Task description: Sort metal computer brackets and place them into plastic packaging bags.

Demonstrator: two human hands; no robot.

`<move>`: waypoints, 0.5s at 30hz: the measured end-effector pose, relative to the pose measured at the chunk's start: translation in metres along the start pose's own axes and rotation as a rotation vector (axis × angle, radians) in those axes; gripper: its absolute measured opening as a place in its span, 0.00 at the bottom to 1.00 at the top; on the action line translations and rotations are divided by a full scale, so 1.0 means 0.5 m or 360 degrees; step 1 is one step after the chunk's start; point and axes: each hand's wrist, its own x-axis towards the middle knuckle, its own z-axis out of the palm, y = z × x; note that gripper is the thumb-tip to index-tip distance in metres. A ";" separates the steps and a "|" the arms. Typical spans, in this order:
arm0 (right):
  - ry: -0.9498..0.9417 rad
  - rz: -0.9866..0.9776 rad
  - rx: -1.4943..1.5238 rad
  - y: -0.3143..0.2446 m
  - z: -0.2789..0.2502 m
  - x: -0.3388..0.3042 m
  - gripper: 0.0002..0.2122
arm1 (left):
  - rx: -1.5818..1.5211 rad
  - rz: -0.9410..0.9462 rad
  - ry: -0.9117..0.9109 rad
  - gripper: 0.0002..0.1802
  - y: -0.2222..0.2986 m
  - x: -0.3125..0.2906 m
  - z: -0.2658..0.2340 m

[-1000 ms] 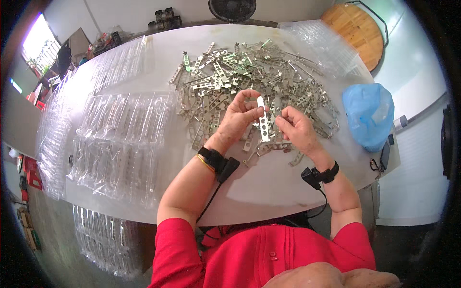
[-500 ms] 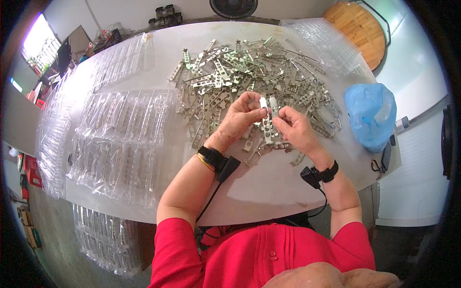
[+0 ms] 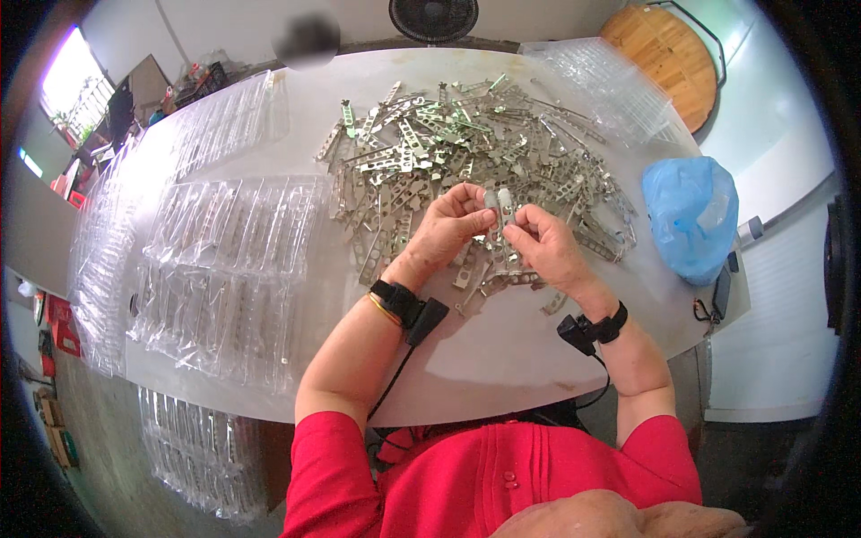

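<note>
Bare tabletop [image 3: 484,359] between pile [image 3: 430,134] and near edge. Left hand [image 3: 447,231] and right hand [image 3: 551,249] each pinch a strip [image 3: 507,208] over pile's near side (pair abreast), long axes running near-to-far.

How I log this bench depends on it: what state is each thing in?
Left hand, pinching a perforated metal strip
Right hand, pinching a second perforated metal strip
Metal parts pile, loose and jumbled
Left-side clear plastic trays, apparently filled
Blue plastic bag, crumpled and bulging
Black fan, upright; whether spinning, unclear
Round wooden tabletop, standing on edge
</note>
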 end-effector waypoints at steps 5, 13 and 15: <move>-0.0062 0.0002 0.0026 -0.005 -0.002 0.004 0.09 | 0.0045 0.0006 -0.0032 0.14 -0.004 0.004 -0.014; 0.0038 -0.0205 -0.0160 -0.021 -0.005 0.004 0.11 | 0.0080 -0.0019 0.0001 0.12 0.006 0.006 -0.010; 0.0044 -0.0043 -0.0093 -0.010 -0.007 0.004 0.11 | 0.0031 -0.0038 0.0040 0.10 0.010 -0.002 0.000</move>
